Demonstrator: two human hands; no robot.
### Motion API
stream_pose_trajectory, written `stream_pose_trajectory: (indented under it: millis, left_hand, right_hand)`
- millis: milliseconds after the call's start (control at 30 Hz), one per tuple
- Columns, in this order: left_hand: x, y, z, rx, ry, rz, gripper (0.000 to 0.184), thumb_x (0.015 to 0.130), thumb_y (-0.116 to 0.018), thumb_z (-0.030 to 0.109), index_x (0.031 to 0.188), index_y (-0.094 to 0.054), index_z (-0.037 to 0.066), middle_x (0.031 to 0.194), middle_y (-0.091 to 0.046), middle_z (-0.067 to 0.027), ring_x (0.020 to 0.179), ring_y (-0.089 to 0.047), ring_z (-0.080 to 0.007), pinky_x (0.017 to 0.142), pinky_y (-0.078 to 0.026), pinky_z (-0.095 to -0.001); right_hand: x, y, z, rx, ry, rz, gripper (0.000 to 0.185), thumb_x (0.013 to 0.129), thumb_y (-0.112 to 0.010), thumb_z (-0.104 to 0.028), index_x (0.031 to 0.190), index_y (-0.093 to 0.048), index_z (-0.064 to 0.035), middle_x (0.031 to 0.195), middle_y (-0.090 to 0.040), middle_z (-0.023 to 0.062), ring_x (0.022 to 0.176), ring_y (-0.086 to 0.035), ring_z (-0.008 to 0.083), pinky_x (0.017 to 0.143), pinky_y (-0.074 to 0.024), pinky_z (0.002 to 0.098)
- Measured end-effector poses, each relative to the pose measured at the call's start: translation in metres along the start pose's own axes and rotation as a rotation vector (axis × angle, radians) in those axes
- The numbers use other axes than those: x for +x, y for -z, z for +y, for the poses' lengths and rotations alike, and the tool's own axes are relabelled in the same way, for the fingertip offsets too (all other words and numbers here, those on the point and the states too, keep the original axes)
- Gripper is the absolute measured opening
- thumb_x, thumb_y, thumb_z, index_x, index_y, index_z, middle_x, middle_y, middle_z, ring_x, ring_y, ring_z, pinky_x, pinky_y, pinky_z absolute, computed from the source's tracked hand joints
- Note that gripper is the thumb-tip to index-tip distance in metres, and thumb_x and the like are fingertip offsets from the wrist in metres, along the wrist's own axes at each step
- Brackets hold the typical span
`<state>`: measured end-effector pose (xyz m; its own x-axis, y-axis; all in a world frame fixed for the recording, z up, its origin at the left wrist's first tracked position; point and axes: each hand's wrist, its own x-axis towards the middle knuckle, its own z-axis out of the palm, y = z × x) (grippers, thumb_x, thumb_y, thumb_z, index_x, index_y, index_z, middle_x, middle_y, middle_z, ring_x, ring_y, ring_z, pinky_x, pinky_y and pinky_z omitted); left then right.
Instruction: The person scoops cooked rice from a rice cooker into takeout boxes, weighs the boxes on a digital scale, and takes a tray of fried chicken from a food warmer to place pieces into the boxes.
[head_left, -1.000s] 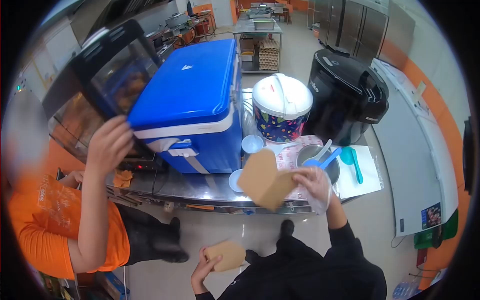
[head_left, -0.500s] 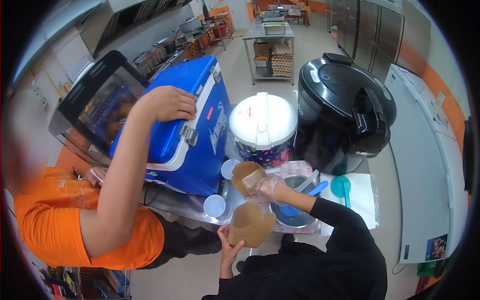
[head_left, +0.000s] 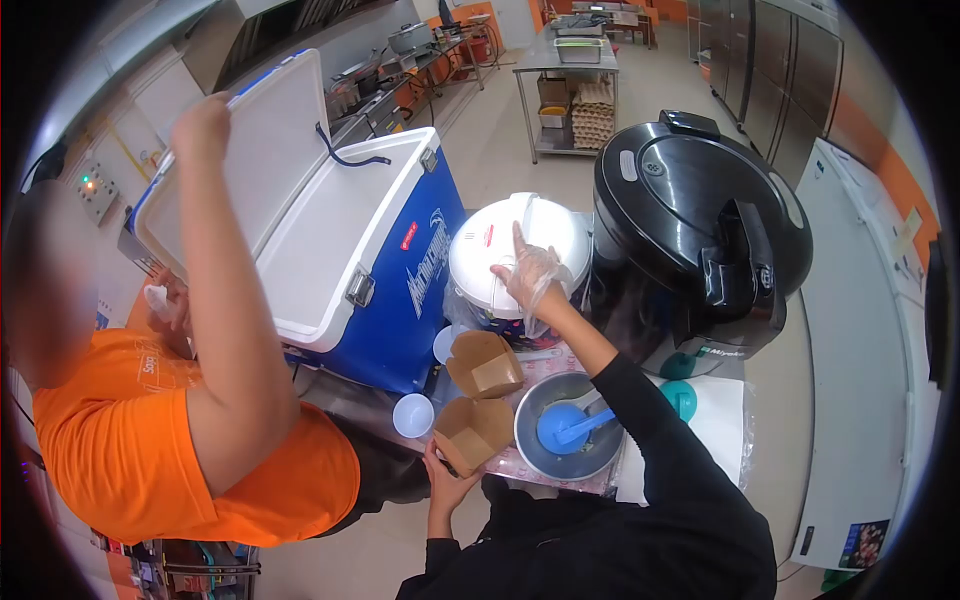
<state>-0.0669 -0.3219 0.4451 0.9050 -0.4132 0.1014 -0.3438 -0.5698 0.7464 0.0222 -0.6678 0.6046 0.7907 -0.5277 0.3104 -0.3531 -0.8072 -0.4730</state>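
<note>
The left hand (head_left: 452,487) grips the near carton (head_left: 472,435), open side up. To its right, a bowl (head_left: 545,460) contains a blue ladle (head_left: 562,428). The far carton (head_left: 485,365) stands open just beyond the near one. The right hand (head_left: 533,277), clear-gloved and apart from the left, extends its fingers over the white lid (head_left: 490,222); contact appears likely, though the glove blurs the fingertips. Left of the lid, a person (head_left: 190,430) holds up the cooler lid (head_left: 255,150). Beyond stands a steel table (head_left: 572,62).
</note>
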Motion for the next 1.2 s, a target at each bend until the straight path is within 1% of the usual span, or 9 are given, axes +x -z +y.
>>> stream_pose_trajectory:
  millis: [200, 400, 500, 567, 733, 833, 933, 1067, 1200]
  left_hand:
    - [-0.005, -0.002, -0.025, 0.112, -0.108, -0.074, 0.110, 0.054, -0.088, 0.031, 0.138, -0.022, 0.002, 0.132, -0.035, -0.0207, 0.125, -0.035, -0.0384, 0.103, -0.032, -0.0470]
    - [0.005, -0.005, -0.038, 0.112, -0.165, -0.187, 0.069, 0.064, -0.083, 0.024, 0.123, -0.052, 0.005, 0.127, -0.050, -0.0154, 0.119, -0.048, -0.0307, 0.095, -0.044, -0.0396]
    - [0.008, -0.017, -0.053, 0.041, -0.142, -0.244, 0.066, 0.065, -0.082, 0.023, 0.121, -0.053, 0.005, 0.123, -0.054, -0.0143, 0.111, -0.054, -0.0284, 0.089, -0.047, -0.0403]
    - [0.015, -0.024, -0.056, 0.046, -0.130, -0.251, 0.072, 0.064, -0.082, 0.026, 0.125, -0.050, 0.005, 0.127, -0.048, -0.0158, 0.115, -0.048, -0.0308, 0.094, -0.041, -0.0416]
    - [0.021, -0.032, -0.038, 0.101, -0.127, -0.148, 0.084, 0.063, -0.081, 0.031, 0.133, -0.042, 0.007, 0.136, -0.038, -0.0192, 0.129, -0.032, -0.0376, 0.108, -0.028, -0.0441]
    - [0.021, -0.035, -0.026, 0.020, -0.118, -0.066, 0.065, 0.064, -0.080, 0.029, 0.118, -0.053, 0.005, 0.123, -0.048, -0.0166, 0.117, -0.043, -0.0370, 0.102, -0.033, -0.0444]
    - [0.020, -0.024, -0.009, 0.133, -0.142, -0.089, 0.088, 0.062, -0.084, 0.027, 0.132, -0.036, 0.005, 0.131, -0.040, -0.0176, 0.122, -0.041, -0.0351, 0.105, -0.031, -0.0436]
    - [0.009, -0.014, -0.024, -0.226, 0.019, -0.134, 0.133, 0.049, -0.093, 0.021, 0.141, 0.003, 0.006, 0.134, -0.028, -0.0250, 0.129, -0.033, -0.0360, 0.106, -0.032, -0.0432]
    - [0.006, -0.006, -0.009, -0.306, 0.035, -0.144, 0.131, 0.051, -0.092, 0.021, 0.141, 0.002, 0.004, 0.136, -0.027, -0.0245, 0.130, -0.032, -0.0368, 0.108, -0.030, -0.0437]
  right_hand:
    - [0.002, -0.003, 0.012, 0.070, 0.181, -0.053, 0.050, 0.084, -0.057, -0.050, 0.129, -0.055, -0.0285, 0.104, -0.066, 0.0164, 0.106, -0.059, 0.0281, 0.106, -0.0261, 0.0505]
    - [0.024, 0.028, 0.004, 0.235, 0.139, -0.103, 0.044, 0.083, -0.058, -0.047, 0.117, -0.065, -0.0196, 0.102, -0.067, 0.0170, 0.099, -0.063, 0.0303, 0.098, -0.0383, 0.0446]
    - [0.069, 0.050, -0.004, 0.192, 0.214, -0.003, 0.041, 0.088, -0.052, -0.045, 0.111, -0.067, -0.0152, 0.102, -0.067, 0.0183, 0.095, -0.064, 0.0324, 0.087, -0.0488, 0.0402]
    - [0.122, 0.110, -0.032, 0.013, 0.222, -0.333, 0.054, 0.089, -0.048, -0.056, 0.110, -0.067, -0.0096, 0.102, -0.067, 0.0167, 0.087, -0.066, 0.0281, 0.080, -0.0495, 0.0351]
    - [0.225, 0.101, -0.011, 0.442, 0.011, -0.387, 0.051, 0.092, -0.046, -0.054, 0.110, -0.066, -0.0101, 0.095, -0.068, 0.0072, 0.075, -0.063, 0.0200, 0.074, -0.0480, 0.0330]
    - [0.249, 0.136, -0.016, 0.046, 0.023, -0.396, 0.059, 0.092, -0.045, -0.056, 0.132, -0.051, -0.0130, 0.128, -0.055, 0.0168, 0.110, -0.056, 0.0232, 0.094, -0.0399, 0.0307]
    - [0.299, 0.128, 0.005, 0.338, -0.148, -0.394, 0.075, 0.086, -0.050, -0.062, 0.140, -0.041, -0.0116, 0.142, -0.041, 0.0189, 0.127, -0.043, 0.0276, 0.104, -0.0319, 0.0395]
    - [0.329, 0.130, 0.019, 0.470, -0.244, -0.261, 0.074, 0.085, -0.051, -0.060, 0.137, -0.045, -0.0087, 0.141, -0.041, 0.0218, 0.132, -0.037, 0.0291, 0.106, -0.0292, 0.0414]
    - [0.341, 0.129, 0.024, 0.160, -0.321, -0.012, 0.071, 0.087, -0.044, -0.060, 0.132, -0.050, -0.0071, 0.137, -0.044, 0.0231, 0.130, -0.040, 0.0325, 0.106, -0.0310, 0.0427]
